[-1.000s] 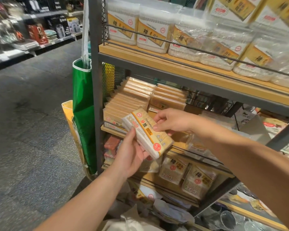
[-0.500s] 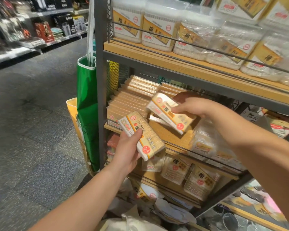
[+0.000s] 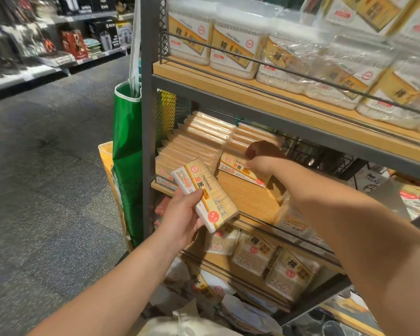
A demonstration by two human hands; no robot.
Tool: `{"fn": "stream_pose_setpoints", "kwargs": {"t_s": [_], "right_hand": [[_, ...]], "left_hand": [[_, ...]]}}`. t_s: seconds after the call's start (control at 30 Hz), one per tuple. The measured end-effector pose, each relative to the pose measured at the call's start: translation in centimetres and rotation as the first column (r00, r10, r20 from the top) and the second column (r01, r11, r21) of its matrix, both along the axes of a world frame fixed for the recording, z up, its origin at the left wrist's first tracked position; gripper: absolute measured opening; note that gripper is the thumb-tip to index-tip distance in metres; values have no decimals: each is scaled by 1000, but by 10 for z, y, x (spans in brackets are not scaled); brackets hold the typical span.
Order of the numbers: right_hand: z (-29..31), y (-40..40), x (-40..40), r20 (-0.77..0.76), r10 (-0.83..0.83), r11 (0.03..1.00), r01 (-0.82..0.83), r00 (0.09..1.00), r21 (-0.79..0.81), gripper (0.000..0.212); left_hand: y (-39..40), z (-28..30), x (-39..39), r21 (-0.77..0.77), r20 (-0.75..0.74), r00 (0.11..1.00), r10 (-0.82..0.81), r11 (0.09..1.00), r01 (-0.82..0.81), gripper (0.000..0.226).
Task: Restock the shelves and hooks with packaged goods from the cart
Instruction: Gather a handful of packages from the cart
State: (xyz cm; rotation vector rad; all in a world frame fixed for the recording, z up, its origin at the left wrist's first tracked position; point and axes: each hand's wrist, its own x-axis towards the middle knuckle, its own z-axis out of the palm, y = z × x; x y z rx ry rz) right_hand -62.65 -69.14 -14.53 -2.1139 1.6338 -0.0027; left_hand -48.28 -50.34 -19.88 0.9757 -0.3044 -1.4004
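Right hand [image 3: 261, 159] pinches a toothpick pack [image 3: 238, 169] onto the middle shelf [image 3: 247, 197] beside the rows; left hand [image 3: 183, 215] grips another pack [image 3: 205, 194] at the shelf's front edge. Light, stiff, slick wrap: hold the long sides.

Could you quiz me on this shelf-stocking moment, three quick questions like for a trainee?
1. True or false: the left hand holds a toothpick pack in front of the shelf.
2. Where is the right hand setting its toothpick pack? A) top shelf B) middle shelf C) the floor
3. What colour is the bag hanging at the rack's left side?

Key: 1 true; 2 B, beside the stacked packs; 3 green.
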Motion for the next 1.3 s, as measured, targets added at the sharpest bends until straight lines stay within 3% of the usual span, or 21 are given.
{"fn": "stream_pose_setpoints", "kwargs": {"t_s": [0.17,0.23,0.33,0.43,0.57,0.7,0.9,1.0,1.07,1.13,1.23,1.3], "right_hand": [[0,-4,3,-140,50,934,-96,989,-343,28],[-1,-6,2,-177,51,915,-117,983,-386,32],[-3,-9,-4,-88,11,937,-41,996,-346,36],[10,-3,-2,129,-16,952,54,992,-300,38],[42,37,9,126,129,991,-132,984,15,53],[37,59,13,319,293,912,-364,901,190,11],[25,62,11,410,205,887,-346,889,306,10],[31,60,6,408,190,927,-300,893,226,11],[42,54,2,380,144,966,-214,914,148,10],[53,45,-6,240,111,982,-143,964,120,8],[51,24,-21,51,67,982,-75,996,176,22],[41,16,-27,-62,58,992,-51,996,112,35]], "left_hand": [[2,-3,0,-35,1,999,-53,998,53,30],[3,-3,-2,-42,-2,998,-70,997,69,28],[3,-4,-3,-41,-23,997,-68,997,67,27],[2,-5,-4,-31,-38,999,-35,999,34,25],[1,-2,-9,-68,-91,996,-1,998,-6,22],[-2,5,-15,-86,-151,988,39,995,-52,26],[-3,8,-21,-84,-104,995,8,996,-16,26],[-3,11,-20,-42,-51,998,-47,998,45,21],[-4,14,-18,-10,-6,997,-80,997,80,23],[-5,14,-15,9,-8,997,-80,997,80,25],[-4,12,-11,38,-8,998,-70,997,70,27],[-5,9,-10,51,4,998,-65,997,65,32]]}}
